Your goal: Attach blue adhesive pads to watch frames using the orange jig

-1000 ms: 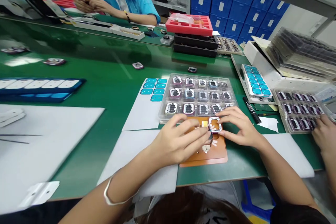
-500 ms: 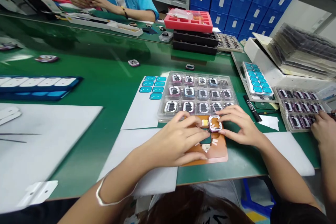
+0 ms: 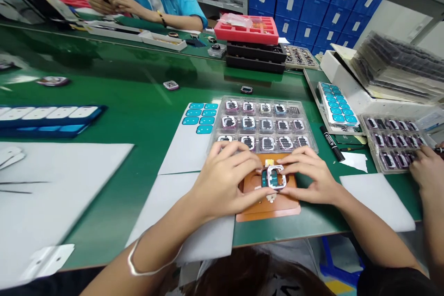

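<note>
My right hand [image 3: 314, 173] grips a small silvery watch case frame [image 3: 276, 177] by its right side, thumb below and fingers above. Through the frame's middle, dark green and orange show. Under it lies an orange-brown work plate [image 3: 249, 212] with a small yellow piece [image 3: 269, 163] at its upper part and a whitish piece [image 3: 271, 198] near its lower part. To the left, my left hand [image 3: 232, 175] spreads its thumb and bent fingers around that side of the frame. Its thumb tip is at the frame's lower left corner; whether it touches cannot be made out.
Beyond my hands lies a clear tray [image 3: 314, 141] of watch cases. Blue-green stickers [image 3: 204, 129] lie on a white sheet [image 3: 173, 157] to its left. At right are a black marker [image 3: 332, 143], a second tray [image 3: 393, 166] and another person's hand [image 3: 425, 166]. A co-worker [image 3: 185, 7] sits opposite.
The case frame has moved left and toward me with my right hand, over the plate's dark green middle. My left fingers have drawn back from the middle to the left.
</note>
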{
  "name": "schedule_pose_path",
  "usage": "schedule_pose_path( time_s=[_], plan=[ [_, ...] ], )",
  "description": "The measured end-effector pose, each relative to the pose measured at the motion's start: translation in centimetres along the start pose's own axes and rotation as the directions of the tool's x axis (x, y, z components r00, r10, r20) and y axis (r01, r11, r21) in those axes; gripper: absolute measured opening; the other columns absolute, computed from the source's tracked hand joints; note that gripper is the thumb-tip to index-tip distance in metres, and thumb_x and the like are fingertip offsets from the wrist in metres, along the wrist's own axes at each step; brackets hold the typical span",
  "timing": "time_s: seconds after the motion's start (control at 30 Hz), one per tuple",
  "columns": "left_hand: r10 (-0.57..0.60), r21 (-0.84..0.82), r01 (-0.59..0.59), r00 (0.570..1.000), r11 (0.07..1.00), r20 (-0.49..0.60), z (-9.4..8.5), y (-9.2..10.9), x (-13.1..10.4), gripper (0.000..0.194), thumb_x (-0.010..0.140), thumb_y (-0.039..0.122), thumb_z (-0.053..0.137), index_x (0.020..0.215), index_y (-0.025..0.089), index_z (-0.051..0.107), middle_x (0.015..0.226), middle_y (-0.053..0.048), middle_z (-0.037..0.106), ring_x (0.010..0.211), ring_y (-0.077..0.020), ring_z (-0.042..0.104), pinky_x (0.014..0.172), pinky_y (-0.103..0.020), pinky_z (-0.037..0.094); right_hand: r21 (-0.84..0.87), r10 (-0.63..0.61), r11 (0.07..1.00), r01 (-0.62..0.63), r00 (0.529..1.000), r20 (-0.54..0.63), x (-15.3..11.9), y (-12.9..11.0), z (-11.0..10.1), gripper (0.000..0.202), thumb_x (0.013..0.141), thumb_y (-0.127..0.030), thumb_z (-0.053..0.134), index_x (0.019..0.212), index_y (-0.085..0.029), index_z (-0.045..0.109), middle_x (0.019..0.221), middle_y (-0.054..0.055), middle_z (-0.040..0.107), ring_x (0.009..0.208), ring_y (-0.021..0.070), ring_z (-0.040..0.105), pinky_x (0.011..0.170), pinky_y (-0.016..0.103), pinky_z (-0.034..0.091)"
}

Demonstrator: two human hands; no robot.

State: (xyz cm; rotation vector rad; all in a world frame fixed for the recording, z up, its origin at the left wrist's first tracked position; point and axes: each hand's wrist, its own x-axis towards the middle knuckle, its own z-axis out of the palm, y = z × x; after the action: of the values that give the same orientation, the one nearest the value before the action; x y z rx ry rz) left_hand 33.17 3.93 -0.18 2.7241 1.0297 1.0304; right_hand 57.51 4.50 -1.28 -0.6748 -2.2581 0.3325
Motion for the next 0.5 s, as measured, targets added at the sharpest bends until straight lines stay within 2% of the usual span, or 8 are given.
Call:
schedule_pose_path(
  time_s=[0.17,0.33,0.5],
  plan=[
    [-0.040,0.002,0.040,0.987,0.999,0.154,-0.2,-0.2,-0.1,0.046,0.076,0.057,0.071,0.104,0.020,0.067,0.105,-0.003,0.071,0.099,-0.0261,0.055,0.083,-0.040,0.028,0.000,0.031,1.000,-0.031,0.999,-0.017,-0.1,-0.7,1.2,0.020,0.084,-0.033,0.073,0.099,-0.023,0.066,0.108,0.007,0.072,0.096,0.0239,0.058,0.081,0.043,0.052],
    [-0.058,0.004,0.059,0.977,0.998,0.203,-0.2,-0.4,-0.2,0.045,0.078,0.056,0.071,0.107,0.022,0.068,0.109,-0.003,0.070,0.104,-0.0268,0.052,0.088,-0.044,0.025,0.005,0.041,0.999,-0.041,0.999,0.001,-0.2,-0.7,1.3,0.020,0.083,-0.034,0.073,0.099,-0.024,0.066,0.109,0.006,0.072,0.096,0.0240,0.058,0.082,0.043,0.051],
    [-0.088,-0.029,0.100,0.955,0.995,0.285,0.2,-0.8,-0.1,0.042,0.081,0.058,0.066,0.100,0.021,0.068,0.106,-0.005,0.067,0.107,-0.0281,0.049,0.093,-0.046,0.028,-0.037,0.056,0.998,-0.055,0.998,0.042,-0.5,-0.4,1.5,0.016,0.081,-0.033,0.073,0.088,-0.023,0.063,0.108,0.007,0.071,0.099,0.0243,0.057,0.085,0.043,0.048]
  ],
)
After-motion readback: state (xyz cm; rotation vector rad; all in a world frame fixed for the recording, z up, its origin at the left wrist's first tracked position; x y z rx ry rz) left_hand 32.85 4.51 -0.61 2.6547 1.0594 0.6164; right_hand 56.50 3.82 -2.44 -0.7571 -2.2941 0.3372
